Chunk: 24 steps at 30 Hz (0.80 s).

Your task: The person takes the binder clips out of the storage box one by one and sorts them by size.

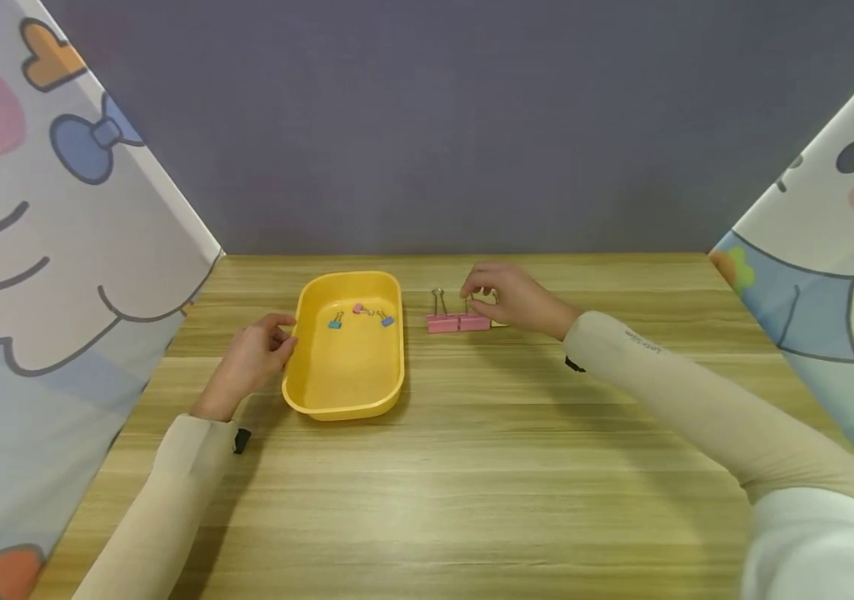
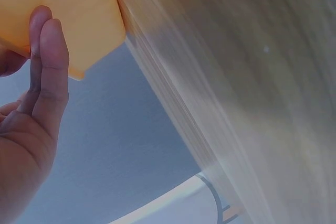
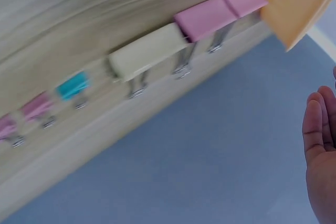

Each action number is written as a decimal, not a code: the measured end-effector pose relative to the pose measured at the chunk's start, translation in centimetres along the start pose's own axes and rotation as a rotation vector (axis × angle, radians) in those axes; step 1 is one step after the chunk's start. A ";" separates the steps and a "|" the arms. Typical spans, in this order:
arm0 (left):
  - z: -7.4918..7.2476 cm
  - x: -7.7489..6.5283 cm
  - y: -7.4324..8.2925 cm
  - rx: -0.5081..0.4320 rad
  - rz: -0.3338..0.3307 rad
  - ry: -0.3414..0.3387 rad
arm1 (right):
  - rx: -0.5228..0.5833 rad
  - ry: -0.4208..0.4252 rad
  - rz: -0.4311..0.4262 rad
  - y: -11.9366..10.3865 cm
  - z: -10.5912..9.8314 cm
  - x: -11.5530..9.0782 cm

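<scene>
My left hand [image 1: 250, 358] is at the left side of a yellow tray [image 1: 344, 412]; in the left wrist view its fingers [image 2: 52, 51] lie nearly straight against the tray's outer wall. Inside the tray are small binder clips: teal [image 1: 335, 324], pink [image 1: 357, 308] and blue [image 1: 387, 321]. Right of it stand two larger pink binder clips [image 1: 441, 323], handles up. My right hand [image 1: 509, 296] hovers by the second one, fingers slightly bent, partly covering it. In the right wrist view that hand's fingers [image 3: 313, 124] look extended, with nothing seen between them.
The right wrist view shows the row continuing with a cream binder clip [image 3: 149, 52], a small teal one [image 3: 73, 85] and small pink ones [image 3: 37, 106]. A grey-blue panel [image 1: 464, 125] rises behind the wooden table [image 1: 456, 500]. Cartoon-printed cloths [image 1: 59, 333] flank both sides.
</scene>
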<state>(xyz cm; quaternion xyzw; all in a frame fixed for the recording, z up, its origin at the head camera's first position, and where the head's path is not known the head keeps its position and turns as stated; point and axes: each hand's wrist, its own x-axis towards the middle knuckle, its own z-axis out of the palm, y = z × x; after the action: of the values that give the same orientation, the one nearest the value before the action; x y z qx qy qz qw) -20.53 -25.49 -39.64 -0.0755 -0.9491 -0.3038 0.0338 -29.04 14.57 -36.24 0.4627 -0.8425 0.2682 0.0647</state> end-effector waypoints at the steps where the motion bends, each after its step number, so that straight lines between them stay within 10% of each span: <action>1: 0.0 0.0 0.0 -0.001 -0.003 -0.002 | -0.001 -0.005 -0.006 -0.2 0.2 0.3; 24: 0.1 0.2 0.4 -0.011 -0.028 -0.019 | 0.043 -0.082 -0.061 -3.2 3.5 5.6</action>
<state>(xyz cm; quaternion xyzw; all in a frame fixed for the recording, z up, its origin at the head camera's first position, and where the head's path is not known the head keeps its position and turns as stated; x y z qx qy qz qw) -20.66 -25.05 -39.49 -0.0655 -0.9487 -0.3086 0.0200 -29.07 7.22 -35.98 0.5000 -0.8240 0.2648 0.0286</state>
